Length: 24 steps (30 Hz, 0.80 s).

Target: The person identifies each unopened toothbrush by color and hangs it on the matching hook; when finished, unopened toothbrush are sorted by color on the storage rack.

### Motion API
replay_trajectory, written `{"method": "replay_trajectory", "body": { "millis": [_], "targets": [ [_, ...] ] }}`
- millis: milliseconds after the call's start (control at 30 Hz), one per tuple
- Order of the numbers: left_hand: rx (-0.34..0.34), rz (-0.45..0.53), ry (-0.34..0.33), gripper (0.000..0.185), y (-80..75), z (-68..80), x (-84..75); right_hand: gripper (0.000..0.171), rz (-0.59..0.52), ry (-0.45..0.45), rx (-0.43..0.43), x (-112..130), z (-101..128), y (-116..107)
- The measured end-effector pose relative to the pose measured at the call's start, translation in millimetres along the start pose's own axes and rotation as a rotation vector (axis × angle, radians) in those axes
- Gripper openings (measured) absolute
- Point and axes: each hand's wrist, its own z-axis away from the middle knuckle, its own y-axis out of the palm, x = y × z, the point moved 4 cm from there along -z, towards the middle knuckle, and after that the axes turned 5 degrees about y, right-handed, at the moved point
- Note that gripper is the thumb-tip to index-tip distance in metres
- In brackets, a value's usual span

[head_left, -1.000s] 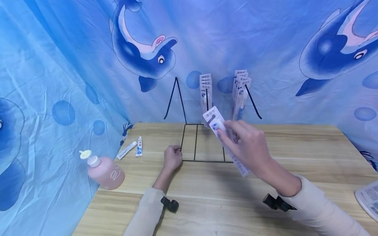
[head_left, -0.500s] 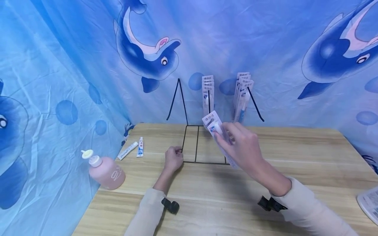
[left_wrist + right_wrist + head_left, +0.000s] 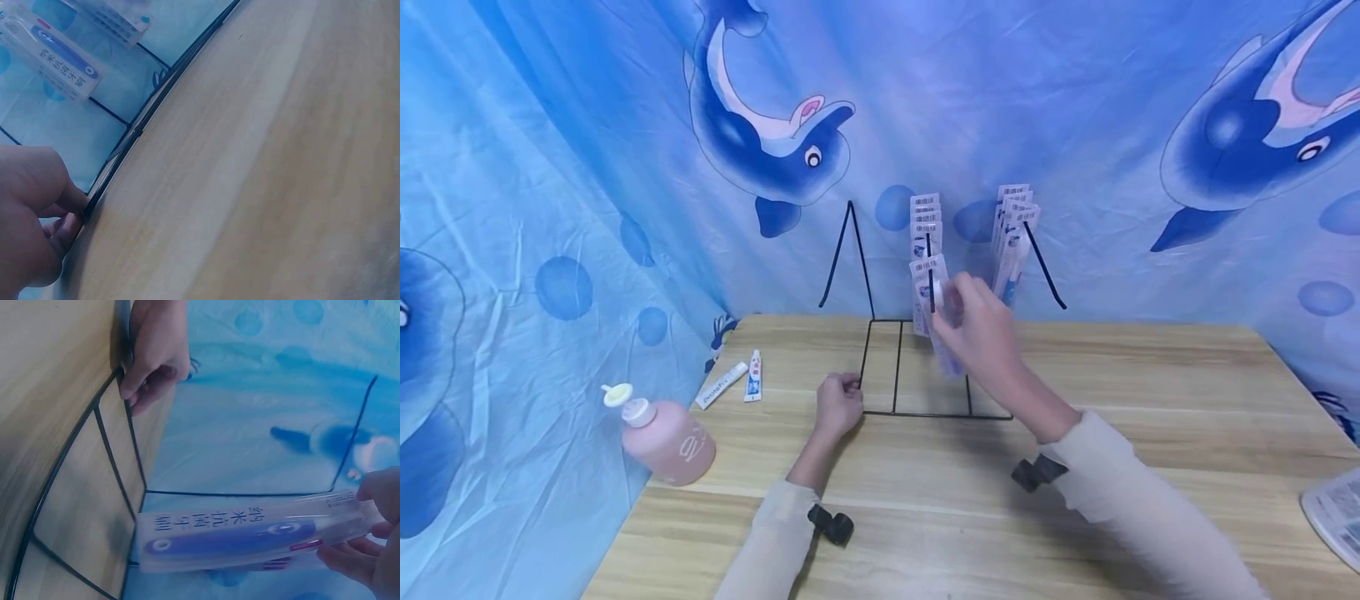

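A black wire rack [image 3: 897,367] stands on the wooden table [image 3: 1150,392] against the blue cloth. My left hand [image 3: 841,400] grips the front-left corner of its base; the left wrist view shows my fingers [image 3: 59,219] curled on the wire [image 3: 156,103]. My right hand [image 3: 951,315] pinches a toothbrush pack [image 3: 925,283] and holds it up at the middle hook, in front of several hung packs [image 3: 924,218]. The right wrist view shows that pack [image 3: 250,537] with a blue brush inside, held at its end. More packs [image 3: 1015,233] hang on the right hook.
A pink pump bottle [image 3: 666,435] stands near the table's left edge. Two small tubes [image 3: 722,383] [image 3: 753,374] lie behind it. A printed pack [image 3: 1337,508] lies at the right edge. The left hook [image 3: 848,250] is bare. Dolphin-print cloth hangs close behind and to the left.
My right hand has carried the toothbrush pack up and back, from over the rack base to the middle hook. My left hand has stayed on the rack's corner.
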Motion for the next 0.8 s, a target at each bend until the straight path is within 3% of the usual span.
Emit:
{"method": "replay_trajectory", "body": {
  "millis": [200,500,800],
  "targets": [
    [0.022,0.031,-0.018,0.036,5.2,4.4,0.6,0.021,-0.040,0.090,-0.023,-18,-20,22],
    [0.028,0.018,-0.020,0.036,5.6,2.4,-5.3,0.023,-0.068,0.150,-0.068,-30,-39,31],
    [0.024,0.014,-0.019,0.036,6.1,2.3,-0.8,0.033,-0.073,0.207,0.003,-37,-33,34]
  ]
}}
